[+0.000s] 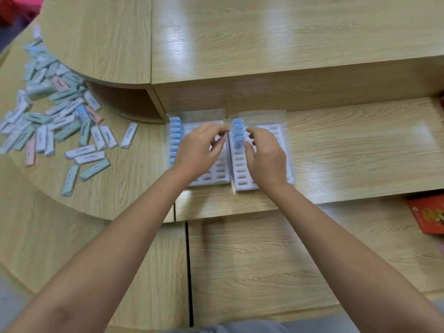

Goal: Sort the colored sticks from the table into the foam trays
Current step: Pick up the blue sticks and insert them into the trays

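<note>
Two white foam trays lie side by side on the wooden table, the left tray (211, 176) and the right tray (242, 183). Each has a row of blue sticks standing in its left column, one row (175, 138) at the left tray's edge and one row (238, 132) in the right tray. My left hand (199, 150) hovers over the left tray with fingers curled toward the gap between the trays. My right hand (264, 155) is over the right tray, its fingertips next to the blue row. Motion blur hides whether either hand holds a stick.
A loose pile of white, green, blue and pink sticks (52, 116) spreads over the table at the left. A raised wooden shelf (264, 44) runs behind the trays. A red box (427, 215) lies at the right edge.
</note>
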`<state>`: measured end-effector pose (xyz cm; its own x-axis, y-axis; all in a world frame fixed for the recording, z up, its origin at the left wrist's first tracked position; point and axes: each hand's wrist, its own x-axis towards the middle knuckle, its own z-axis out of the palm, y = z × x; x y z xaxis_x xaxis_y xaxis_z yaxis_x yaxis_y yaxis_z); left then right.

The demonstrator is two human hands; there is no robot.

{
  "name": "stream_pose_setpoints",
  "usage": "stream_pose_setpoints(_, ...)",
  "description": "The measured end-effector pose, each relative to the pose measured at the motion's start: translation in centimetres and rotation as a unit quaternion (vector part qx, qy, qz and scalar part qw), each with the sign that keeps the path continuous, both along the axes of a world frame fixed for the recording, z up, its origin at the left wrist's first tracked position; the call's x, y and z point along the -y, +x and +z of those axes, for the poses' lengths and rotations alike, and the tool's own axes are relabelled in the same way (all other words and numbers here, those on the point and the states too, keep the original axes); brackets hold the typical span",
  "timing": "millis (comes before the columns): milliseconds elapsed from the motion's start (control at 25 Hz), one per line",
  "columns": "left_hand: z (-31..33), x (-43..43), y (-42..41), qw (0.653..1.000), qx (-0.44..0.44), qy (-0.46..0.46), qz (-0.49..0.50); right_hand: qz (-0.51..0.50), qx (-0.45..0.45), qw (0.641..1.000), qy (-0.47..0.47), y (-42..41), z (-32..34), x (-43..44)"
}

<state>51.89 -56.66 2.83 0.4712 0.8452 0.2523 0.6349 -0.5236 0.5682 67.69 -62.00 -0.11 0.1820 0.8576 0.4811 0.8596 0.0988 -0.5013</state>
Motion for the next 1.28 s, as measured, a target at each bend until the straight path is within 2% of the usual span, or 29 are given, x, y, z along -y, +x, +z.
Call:
stream_pose_setpoints(80, 1.0, 2.3, -2.4, 0.998, 0.010, -0.052, 0.026, 0.019, -0.031, 0.998, -0.057, -0.6, 1.7, 1.3)
stream_pose_setpoints(160, 1.3, 5.5, -5.7, 0.994, -0.015, -0.105, 0.038, 0.102, -0.019, 0.977, -0.186, -1.8, 3.1, 3.1)
stream_pose_setpoints(280, 0.3, 12.1, -11.8, 0.977, -0.086, -0.178, 0.075, 0.225, 0.058, 0.925, -0.302, -5.7, 3.6, 6.8)
stream_pose_setpoints(360, -1.2, 17.5, -16.3, 0.957, -0.110, -0.240, 0.119, 0.297, 0.097, 0.876, -0.369, -9.3, 2.4, 9.7)
stream_pose_setpoints(480, -3.5, 25.3, -22.8, 0.920, -0.101, -0.315, 0.212, 0.377, 0.130, 0.808, -0.434, -15.5, -0.7, 13.3)
stream_pose_setpoints(600, -4.8, 31.3, -28.3, 0.887, -0.109, -0.368, 0.258, 0.423, 0.156, 0.774, -0.444, -22.2, -2.5, 14.6)
stream_pose_setpoints(760, -6.6, 35.2, -36.2, 0.868, -0.082, -0.383, 0.305, 0.431, 0.156, 0.780, -0.426, -31.4, -2.8, 14.8)
stream_pose_setpoints(920, -7.5, 34.9, -45.4, 0.878, -0.102, -0.377, 0.276, 0.384, 0.139, 0.796, -0.447, -40.4, -4.3, 14.7)
stream_pose_setpoints(1080, -7.1, 31.9, -56.2, 0.887, -0.159, -0.368, 0.231, 0.343, 0.093, 0.796, -0.489, -49.6, -5.7, 16.1)
stream_pose_setpoints(1200, -5.7, 27.1, -61.2, 0.890, -0.153, -0.359, 0.236, 0.310, 0.061, 0.787, -0.530, -53.6, -5.8, 16.6)
stream_pose_setpoints(1280, -4.9, 22.6, -62.9, 0.903, -0.142, -0.345, 0.214, 0.274, 0.040, 0.793, -0.543, -54.9, -5.8, 15.4)
